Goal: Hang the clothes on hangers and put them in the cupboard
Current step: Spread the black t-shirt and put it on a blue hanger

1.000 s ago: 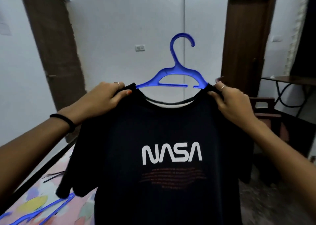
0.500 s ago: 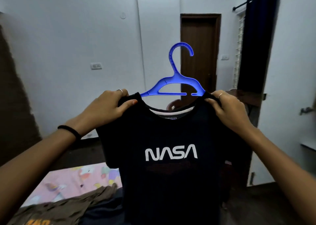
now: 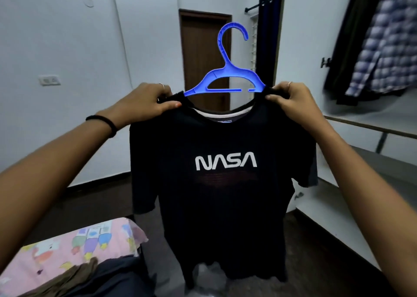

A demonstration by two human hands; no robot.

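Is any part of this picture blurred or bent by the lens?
Head view: the checked shirt at the right edge is smeared, the shelf edge beside it slants from wide-angle distortion, and the NASA T-shirt and blue hanger stay sharp.

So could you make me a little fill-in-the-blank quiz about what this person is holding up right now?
1. The black T-shirt hangs on a ____ plastic hanger.
2. The white word printed on its chest reads ____.
3. The left hand and right hand each grip a ____ of the shirt.
4. The bedsheet at lower left is mostly ____.

Missing words: blue; NASA; shoulder; pink
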